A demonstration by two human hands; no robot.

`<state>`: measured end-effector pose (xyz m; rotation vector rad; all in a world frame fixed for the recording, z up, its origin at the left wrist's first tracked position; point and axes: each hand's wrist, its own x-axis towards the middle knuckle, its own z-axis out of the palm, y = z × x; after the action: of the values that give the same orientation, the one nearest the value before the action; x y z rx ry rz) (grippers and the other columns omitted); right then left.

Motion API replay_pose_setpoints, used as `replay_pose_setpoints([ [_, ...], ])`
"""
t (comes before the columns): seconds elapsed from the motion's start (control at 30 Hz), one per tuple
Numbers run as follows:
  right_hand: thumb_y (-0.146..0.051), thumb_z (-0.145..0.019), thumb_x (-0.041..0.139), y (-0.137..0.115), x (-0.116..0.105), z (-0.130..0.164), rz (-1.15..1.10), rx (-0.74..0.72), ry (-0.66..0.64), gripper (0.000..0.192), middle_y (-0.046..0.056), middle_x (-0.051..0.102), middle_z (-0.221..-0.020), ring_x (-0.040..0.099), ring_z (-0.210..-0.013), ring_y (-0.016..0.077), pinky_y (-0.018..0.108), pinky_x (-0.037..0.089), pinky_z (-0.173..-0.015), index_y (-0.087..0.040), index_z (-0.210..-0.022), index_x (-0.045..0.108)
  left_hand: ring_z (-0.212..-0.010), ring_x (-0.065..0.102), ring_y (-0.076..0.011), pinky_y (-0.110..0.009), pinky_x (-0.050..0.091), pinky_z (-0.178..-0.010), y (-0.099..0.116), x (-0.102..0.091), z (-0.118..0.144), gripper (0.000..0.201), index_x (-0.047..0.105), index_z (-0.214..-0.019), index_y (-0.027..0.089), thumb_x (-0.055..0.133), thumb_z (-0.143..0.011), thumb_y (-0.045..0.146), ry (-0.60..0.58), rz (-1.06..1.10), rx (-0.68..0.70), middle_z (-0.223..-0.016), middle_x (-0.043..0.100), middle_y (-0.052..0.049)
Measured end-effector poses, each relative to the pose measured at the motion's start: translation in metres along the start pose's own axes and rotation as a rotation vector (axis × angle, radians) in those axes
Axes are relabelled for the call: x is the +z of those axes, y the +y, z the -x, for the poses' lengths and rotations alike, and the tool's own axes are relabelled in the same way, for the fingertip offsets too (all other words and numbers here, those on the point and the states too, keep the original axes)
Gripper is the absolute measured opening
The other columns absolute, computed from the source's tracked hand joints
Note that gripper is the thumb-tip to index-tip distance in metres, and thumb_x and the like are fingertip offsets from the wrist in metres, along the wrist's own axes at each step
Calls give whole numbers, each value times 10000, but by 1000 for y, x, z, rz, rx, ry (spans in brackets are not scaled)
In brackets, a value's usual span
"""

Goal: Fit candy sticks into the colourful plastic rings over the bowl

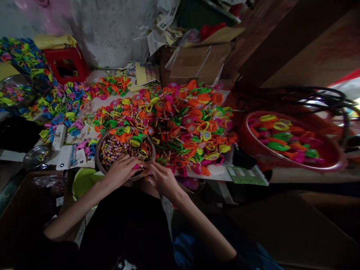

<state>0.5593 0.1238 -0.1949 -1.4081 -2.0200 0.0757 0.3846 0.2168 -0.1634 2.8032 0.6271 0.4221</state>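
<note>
We see a small pink toy piece pinched between both hands at the near rim of the round bowl, which is full of tiny sticks and plastic rings. Our left hand has its grip closed on the piece; our right hand meets it there, fingers curled onto it. At twelve o'clock from the bowl the desk carries a heap of bright toys. A red basin of more toys sits at three o'clock.
</note>
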Motion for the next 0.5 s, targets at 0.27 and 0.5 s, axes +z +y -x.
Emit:
replay_pose_setpoints([
  [0.27, -139, -860, 484, 1, 3, 4, -37, 10, -75, 285, 119, 644, -1045, 641, -924, 196, 282, 537, -775, -137, -1139, 543, -868, 564, -178, -290, 447, -779, -1, 2, 4, 160, 573, -945, 165, 446, -943, 263, -15, 5, 24, -897, 637, -39],
  [0.5, -175, -848, 580, 0, 2, 8, -189, 43, -306, 219, 63, 686, -953, 663, -852, 167, 210, 472, -711, -165, -1066, 589, -804, 561, -163, -250, 400, -666, -6, 21, 28, 227, 578, -885, 181, 420, -954, 329, -207, -40, -26, -813, 618, -28],
])
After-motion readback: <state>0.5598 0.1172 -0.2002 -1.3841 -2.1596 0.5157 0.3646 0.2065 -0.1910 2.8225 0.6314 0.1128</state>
